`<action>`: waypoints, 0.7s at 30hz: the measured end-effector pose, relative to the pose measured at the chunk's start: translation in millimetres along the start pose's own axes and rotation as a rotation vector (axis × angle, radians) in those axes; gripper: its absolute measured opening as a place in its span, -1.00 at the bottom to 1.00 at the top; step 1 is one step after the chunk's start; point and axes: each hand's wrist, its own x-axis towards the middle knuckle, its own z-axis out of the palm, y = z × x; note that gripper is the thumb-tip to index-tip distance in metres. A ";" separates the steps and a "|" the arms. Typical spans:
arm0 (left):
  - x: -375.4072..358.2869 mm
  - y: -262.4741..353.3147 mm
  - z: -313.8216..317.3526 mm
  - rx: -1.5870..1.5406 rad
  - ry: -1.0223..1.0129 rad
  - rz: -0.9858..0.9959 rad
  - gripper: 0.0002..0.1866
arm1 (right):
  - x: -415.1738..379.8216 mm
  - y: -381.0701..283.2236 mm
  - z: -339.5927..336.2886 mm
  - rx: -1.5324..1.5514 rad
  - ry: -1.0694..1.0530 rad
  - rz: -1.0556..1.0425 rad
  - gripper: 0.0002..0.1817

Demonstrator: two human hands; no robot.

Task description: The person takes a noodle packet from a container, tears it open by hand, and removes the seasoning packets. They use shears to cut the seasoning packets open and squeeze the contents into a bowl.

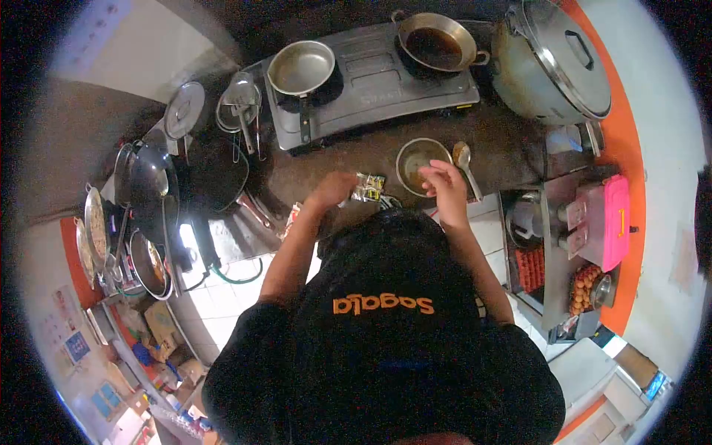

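Note:
My left hand (335, 190) is closed at the edge of a shiny yellow-and-black sachet (368, 188) at the front of the dark counter. Part of its grip is hard to make out. Over the right rim of a round bowl (412, 165) is my right hand (446, 189), its fingers apart and slightly bent, with nothing seen in them. The bowl has a little pale content at its bottom. Just right of it lies a spoon (469, 172) with brownish stuff in its scoop.
Behind is a two-burner gas stove (371, 93) with a frying pan (302, 67) and a two-handled pan (434, 48) of dark liquid. A big lidded pot (534, 81) stands right. Woks (152, 182) crowd the left; a pink-lidded box (614, 222) and eggs (584, 288) sit right.

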 end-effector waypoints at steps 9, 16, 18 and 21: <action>-7.2 45.4 2.8 -0.053 -0.016 -0.307 -0.60 | 3.6 -5.3 16.5 -0.122 -0.366 -0.159 -0.65; 2.0 95.1 -17.8 -0.284 -0.085 -0.212 -0.65 | 14.9 -18.0 32.7 -0.092 -0.687 0.077 -0.62; 0.9 102.2 -22.9 -0.229 -0.022 -0.102 -0.69 | 16.1 -17.3 35.5 -0.212 -0.686 0.044 -0.67; 0.8 106.9 -31.7 -0.024 -0.057 -0.222 -0.74 | 13.0 -27.0 38.7 -0.207 -0.637 0.050 -0.75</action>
